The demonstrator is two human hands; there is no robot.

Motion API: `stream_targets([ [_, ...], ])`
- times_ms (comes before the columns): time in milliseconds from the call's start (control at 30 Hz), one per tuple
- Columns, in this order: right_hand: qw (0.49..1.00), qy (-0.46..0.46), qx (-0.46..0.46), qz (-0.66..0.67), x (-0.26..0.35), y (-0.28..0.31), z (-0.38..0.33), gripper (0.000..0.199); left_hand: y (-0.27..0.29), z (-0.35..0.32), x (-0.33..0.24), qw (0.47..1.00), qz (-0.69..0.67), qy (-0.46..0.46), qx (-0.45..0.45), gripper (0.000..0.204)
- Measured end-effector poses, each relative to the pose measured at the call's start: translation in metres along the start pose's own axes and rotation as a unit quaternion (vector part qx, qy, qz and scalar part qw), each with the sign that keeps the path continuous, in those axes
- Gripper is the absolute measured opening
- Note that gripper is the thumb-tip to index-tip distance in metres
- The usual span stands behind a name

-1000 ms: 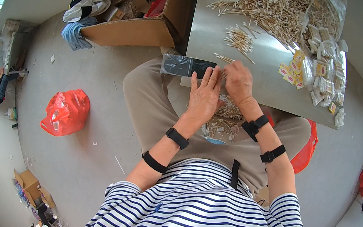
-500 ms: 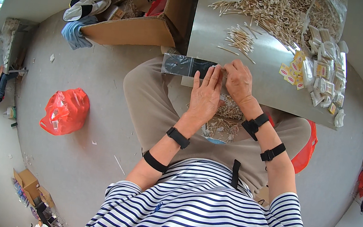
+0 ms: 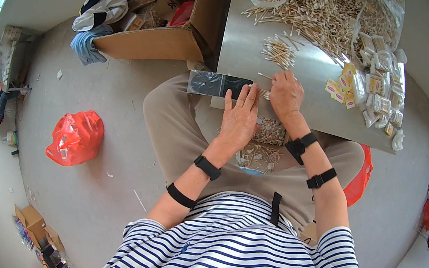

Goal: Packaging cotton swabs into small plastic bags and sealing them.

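A clear plastic sleeve with a black panel inside (image 3: 208, 83) lies over the table's near left edge. My left hand (image 3: 240, 117) rests flat on its right end, fingers stretched out. A few cotton swabs (image 3: 265, 94) poke out between my two hands, beside the left fingertips. My right hand (image 3: 287, 96) is closed in a pinch just to the right, with a single cotton swab (image 3: 264, 76) sticking out leftward from its fingertips. Just beyond lies a small group of cotton swabs (image 3: 278, 53). The undersides of my right fingers are hidden.
A large heap of swabs (image 3: 321, 11) covers the far table (image 3: 310, 87). Yellow cards (image 3: 342, 86) and filled swab packs (image 3: 382, 87) lie at the right. An open cardboard box (image 3: 150, 44) stands left, a red bag (image 3: 76, 138) on the floor. Loose swabs sit below the table edge.
My right hand has shifted slightly right, and the lone swab has moved from the tabletop toward me to its fingertips. My left hand stays on the sleeve. The whole view has shifted a little.
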State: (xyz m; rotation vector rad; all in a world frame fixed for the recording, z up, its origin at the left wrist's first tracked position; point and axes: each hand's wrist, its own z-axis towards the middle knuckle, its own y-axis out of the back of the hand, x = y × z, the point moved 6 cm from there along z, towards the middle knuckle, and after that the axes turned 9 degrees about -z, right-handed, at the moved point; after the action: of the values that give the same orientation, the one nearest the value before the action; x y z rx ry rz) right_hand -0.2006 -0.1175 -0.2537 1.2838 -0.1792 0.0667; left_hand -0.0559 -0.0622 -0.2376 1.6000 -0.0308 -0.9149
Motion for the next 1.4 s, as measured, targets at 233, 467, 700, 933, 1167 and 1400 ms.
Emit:
stream_targets([
  [233,0.99,-0.12,-0.061,0.03,-0.038,0.014,0.006,0.008,0.001,0.0,-0.001,1.0,-0.005,0.008,0.012,0.098],
  [467,0.987,-0.078,-0.076,0.12,-0.018,0.005,-0.012,0.004,0.002,0.001,0.0,1.0,-0.008,0.008,0.011,0.099],
  [700,0.984,0.064,-0.084,0.141,0.018,0.014,-0.026,0.01,-0.004,-0.001,0.001,1.0,0.012,0.002,0.019,0.097],
  [933,0.983,0.166,-0.058,0.056,0.031,0.024,-0.041,0.026,-0.003,-0.002,0.004,1.0,-0.009,-0.003,0.005,0.096],
  [1167,0.978,0.178,-0.087,0.059,0.032,0.025,-0.043,0.03,0.012,0.003,0.006,1.0,-0.013,-0.003,-0.008,0.103],
  [1400,0.979,0.136,-0.086,0.122,0.01,0.011,-0.019,0.023,-0.001,0.012,0.01,0.999,0.019,-0.027,0.007,0.122],
])
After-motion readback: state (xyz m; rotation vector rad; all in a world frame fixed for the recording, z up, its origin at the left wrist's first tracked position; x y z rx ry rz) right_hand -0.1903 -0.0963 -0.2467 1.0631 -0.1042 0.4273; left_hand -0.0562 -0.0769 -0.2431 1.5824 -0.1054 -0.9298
